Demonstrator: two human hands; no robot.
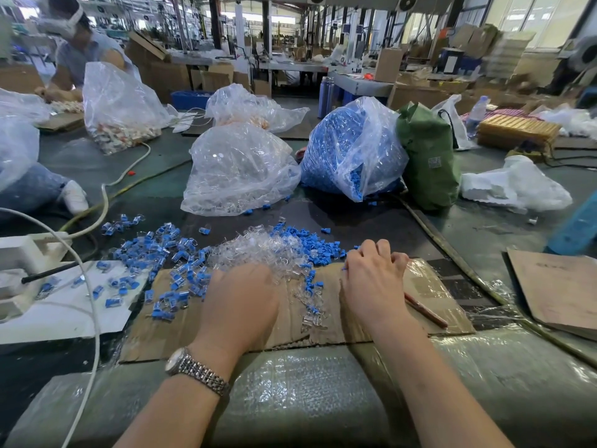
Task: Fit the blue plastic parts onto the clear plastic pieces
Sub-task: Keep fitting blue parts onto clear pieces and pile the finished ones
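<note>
Reaching forward over a sheet of cardboard [226, 331], both hands worked at the near edge of a heap of parts. The left hand [240, 297] lay palm down, a metal watch [195, 371] on its wrist; its fingertips were buried in the pile of clear plastic pieces [258, 250] at twelve o'clock from it, so whether those fingers were spread or pinching could not be told. The right hand [371, 279] had its fingers curled under, knuckles up, tips pressed down among the loose blue plastic parts [318, 245] at its eleven o'clock; a speck of blue showed at the thumb side, but what it gripped was hidden.

At nine to ten o'clock from the left hand lay a scatter of assembled pieces [155, 250], blue joined to clear, spilling onto a white sheet [64, 315]. A brown pencil [424, 310] rested on the cardboard at four o'clock from the right hand.

Farther off, at twelve o'clock, a clear plastic bag [239, 169] held more clear pieces, and just beside it at one o'clock a second bag [352, 147] was packed with blue parts, some spilled at its foot. A green bag [429, 156] leaned against that one. At ten o'clock another person [80, 50] bent over a bag of light-coloured pieces [119, 108].
</note>
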